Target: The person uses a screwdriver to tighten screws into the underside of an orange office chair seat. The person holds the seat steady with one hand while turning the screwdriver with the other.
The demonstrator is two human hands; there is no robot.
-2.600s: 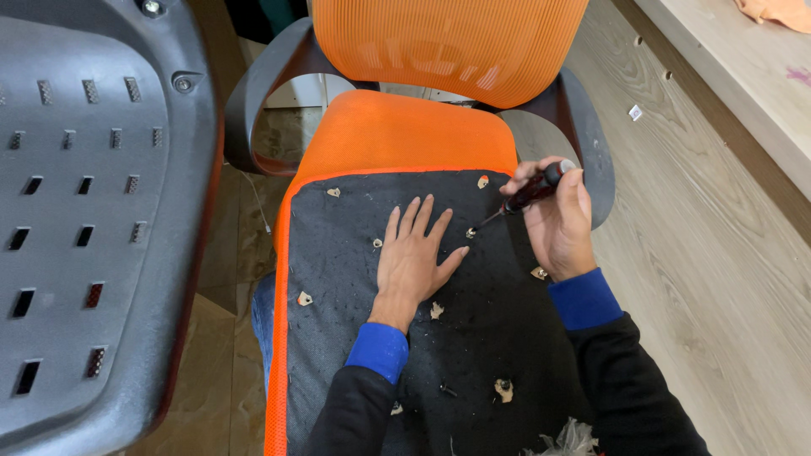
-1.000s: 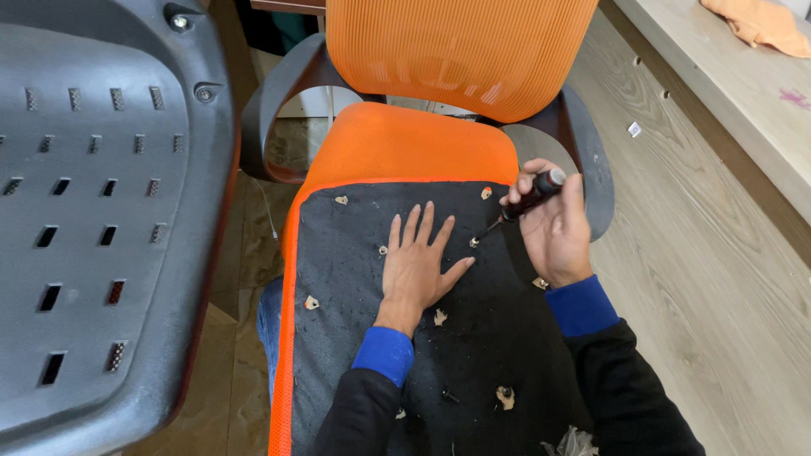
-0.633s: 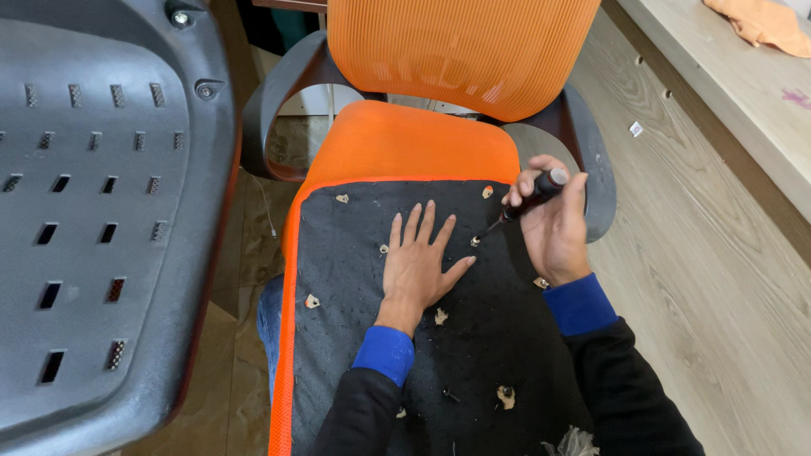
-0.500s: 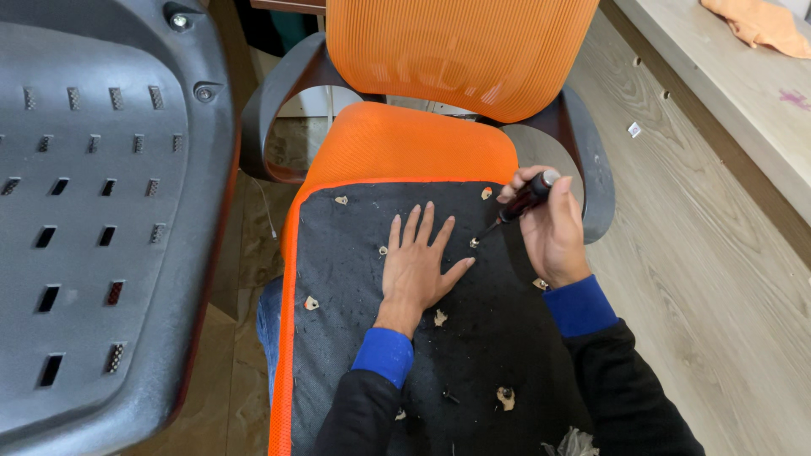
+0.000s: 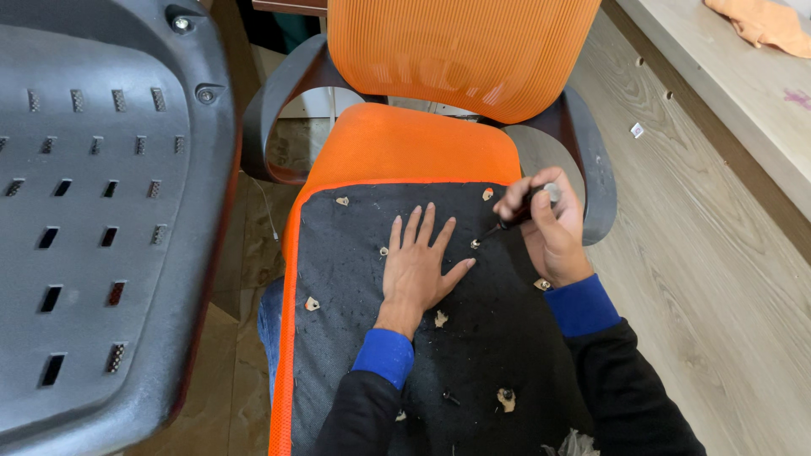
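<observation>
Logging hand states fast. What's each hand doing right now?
Left hand: open, flat on the black panel.
Right hand: closed around a screwdriver, tip down at the panel.

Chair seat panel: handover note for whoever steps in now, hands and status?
Left hand: flat, fingers spread, on the black seat underside.
Right hand: grips a screwdriver, tip at a hole beside the left fingertips.
Done: cannot tell which holes hold screws.
Left: the other torn holes across the panel look open; a loose black screw lies near the lower edge.
</observation>
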